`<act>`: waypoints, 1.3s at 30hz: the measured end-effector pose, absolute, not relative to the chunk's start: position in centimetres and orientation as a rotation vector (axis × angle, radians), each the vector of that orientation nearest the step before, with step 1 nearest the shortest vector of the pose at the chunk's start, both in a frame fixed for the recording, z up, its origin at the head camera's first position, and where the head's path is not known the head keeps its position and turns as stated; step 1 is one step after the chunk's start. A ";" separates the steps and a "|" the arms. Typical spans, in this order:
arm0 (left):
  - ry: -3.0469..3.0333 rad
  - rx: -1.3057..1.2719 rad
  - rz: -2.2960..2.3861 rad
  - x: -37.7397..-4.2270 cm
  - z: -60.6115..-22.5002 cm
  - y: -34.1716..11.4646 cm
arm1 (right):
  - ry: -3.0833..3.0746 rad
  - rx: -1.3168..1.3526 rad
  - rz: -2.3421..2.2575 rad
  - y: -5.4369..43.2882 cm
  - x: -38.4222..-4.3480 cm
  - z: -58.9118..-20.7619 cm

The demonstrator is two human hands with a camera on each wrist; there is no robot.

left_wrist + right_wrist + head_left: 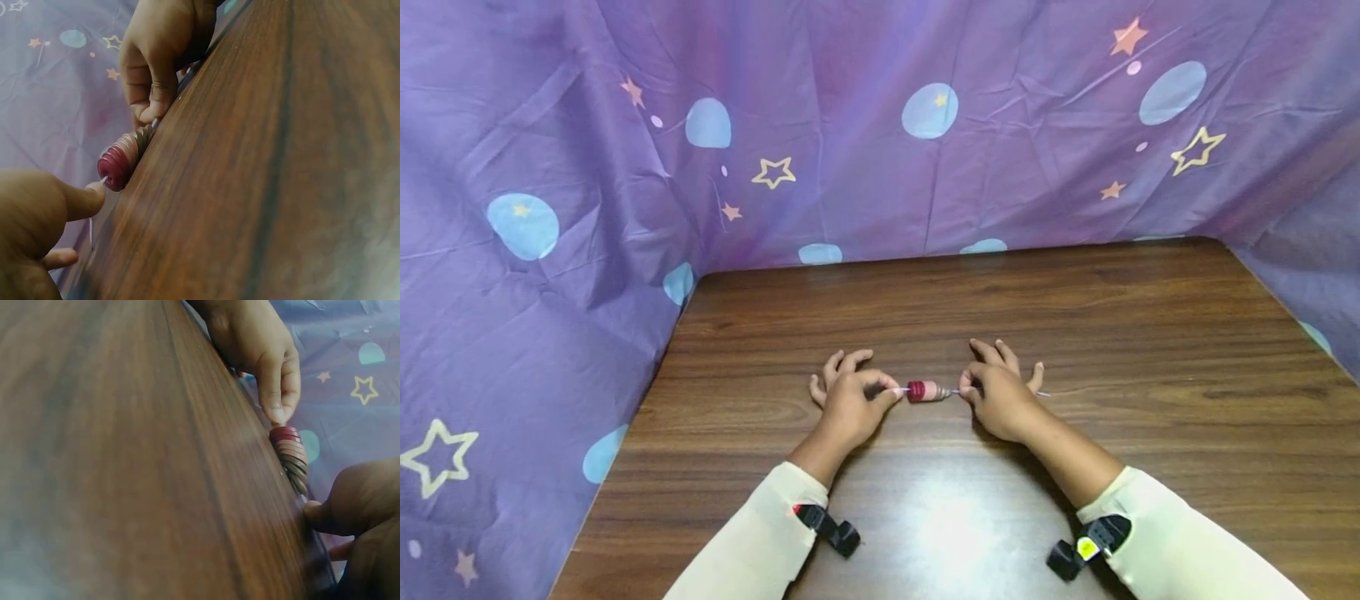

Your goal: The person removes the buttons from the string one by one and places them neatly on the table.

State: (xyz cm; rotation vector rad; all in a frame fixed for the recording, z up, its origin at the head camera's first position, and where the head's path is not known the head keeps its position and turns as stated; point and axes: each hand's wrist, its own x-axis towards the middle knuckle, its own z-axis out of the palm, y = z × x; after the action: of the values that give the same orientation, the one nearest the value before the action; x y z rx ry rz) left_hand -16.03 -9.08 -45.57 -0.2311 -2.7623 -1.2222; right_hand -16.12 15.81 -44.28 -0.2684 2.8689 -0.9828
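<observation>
Rings (926, 391) run left to right along a string (955, 392), red end leftmost, left hand (852, 400) and right hand (1004, 402) each pinching the string.

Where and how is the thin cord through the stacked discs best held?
Probably pinch the cord between thumb and finger just beyond each end of the stack of discs, reaching in from the outer sides. It is thin and runs crosswise through the discs, leaving bare lengths at both ends, where the left hand and right hand pinch it.
</observation>
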 end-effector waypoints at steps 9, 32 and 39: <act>-2.632 -0.381 -1.296 -15.9 -45.8 -9.5 | 2.934 -0.374 -1.237 15.6 -16.1 -44.7; -2.433 -0.448 -1.488 -15.6 -45.5 -9.5 | 1.218 -0.369 -2.204 16.4 -16.3 -44.4; -2.426 -0.475 -1.513 -15.5 -45.2 -9.4 | 0.720 -0.488 -2.206 16.7 -16.6 -44.8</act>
State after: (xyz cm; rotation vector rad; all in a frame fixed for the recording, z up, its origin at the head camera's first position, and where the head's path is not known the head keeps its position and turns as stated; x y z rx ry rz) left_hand -15.47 -9.41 -45.17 -0.4754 -2.4257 -1.5131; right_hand -16.62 16.74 -44.79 -0.4883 0.7195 -2.2057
